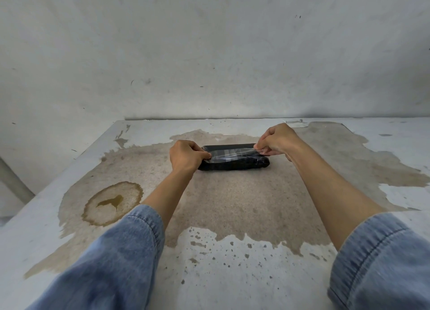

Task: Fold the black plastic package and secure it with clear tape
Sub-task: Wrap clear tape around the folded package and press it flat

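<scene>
Nearest: denim sleeves (121,258) on both forearms, over a stained concrete tabletop (232,207). A brown ring stain (112,203) lies nearer than the left hand and out to its left.

Left hand (186,157): fingers curled, pinching one end of the clear tape strip (232,153). Right hand (278,139): pinching the other end. The strip is stretched between them.

Black plastic package (232,166): folded, lying on the tabletop between the two hands, directly under the strip. Cannot tell how much tape is touching it.

Risks, as judged:
- Neither hand visibly presses on the fold, so it may spring open before the tape grips.
- Loss of tension could wrinkle the tape or stick it to itself.
- Uneven lowering would lay it skewed.
- Tape may cling to the fingertips on release and lift off.

Beyond the hands: scuffed grey wall (209,53).
</scene>
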The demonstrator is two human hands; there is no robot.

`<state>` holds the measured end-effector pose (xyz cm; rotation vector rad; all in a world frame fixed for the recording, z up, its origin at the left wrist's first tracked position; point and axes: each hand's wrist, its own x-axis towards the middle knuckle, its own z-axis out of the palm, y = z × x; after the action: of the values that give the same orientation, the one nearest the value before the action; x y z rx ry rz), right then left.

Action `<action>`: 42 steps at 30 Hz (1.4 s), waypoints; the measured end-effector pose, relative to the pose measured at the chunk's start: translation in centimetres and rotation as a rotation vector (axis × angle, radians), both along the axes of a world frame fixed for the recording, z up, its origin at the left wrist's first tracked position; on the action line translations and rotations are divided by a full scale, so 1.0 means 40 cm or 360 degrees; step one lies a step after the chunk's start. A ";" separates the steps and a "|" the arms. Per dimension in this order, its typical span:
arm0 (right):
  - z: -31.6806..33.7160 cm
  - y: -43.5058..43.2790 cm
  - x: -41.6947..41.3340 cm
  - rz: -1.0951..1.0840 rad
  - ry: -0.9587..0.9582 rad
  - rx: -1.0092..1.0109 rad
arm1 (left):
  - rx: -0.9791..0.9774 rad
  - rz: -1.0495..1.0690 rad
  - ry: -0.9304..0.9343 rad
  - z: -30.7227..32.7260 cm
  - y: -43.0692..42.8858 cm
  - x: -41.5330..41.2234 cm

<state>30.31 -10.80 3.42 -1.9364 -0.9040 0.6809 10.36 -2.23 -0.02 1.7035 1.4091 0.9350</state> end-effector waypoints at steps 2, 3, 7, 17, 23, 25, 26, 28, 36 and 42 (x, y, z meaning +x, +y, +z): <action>0.001 0.000 -0.001 -0.0003 -0.0005 -0.0001 | -0.0034 -0.0012 0.0005 0.004 0.003 0.000; 0.001 0.000 -0.001 -0.0005 -0.0008 -0.0003 | -0.0067 -0.0018 0.0009 0.007 0.005 0.000; 0.001 0.000 -0.002 0.0001 -0.0022 -0.0011 | -0.0249 -0.0040 0.0005 0.017 0.014 -0.003; 0.004 -0.008 -0.007 0.0005 -0.0001 0.0010 | -0.0200 -0.0134 0.0154 -0.004 0.030 -0.029; -0.001 -0.006 -0.004 -0.0004 -0.0007 0.0013 | -0.0072 -0.0107 0.0254 -0.017 0.024 -0.043; -0.002 -0.005 -0.002 -0.0003 0.0001 0.0017 | 0.0077 -0.0101 0.0252 -0.027 0.018 -0.048; -0.002 -0.005 -0.003 -0.0001 0.0002 0.0017 | 0.0213 -0.0105 0.0238 -0.030 0.013 -0.048; -0.003 -0.004 -0.002 -0.0003 0.0000 0.0018 | 0.0585 -0.0187 0.0285 -0.036 0.005 -0.040; -0.006 -0.011 -0.002 -0.0010 0.0006 0.0056 | 0.1045 -0.0471 0.0508 -0.053 0.004 -0.025; -0.006 -0.012 -0.003 -0.0010 0.0020 0.0083 | 0.1099 -0.0592 0.0577 -0.049 0.009 -0.037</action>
<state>30.21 -11.28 3.17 -1.8862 -0.8993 0.6589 8.90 -1.86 -2.00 2.6499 0.9584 0.9933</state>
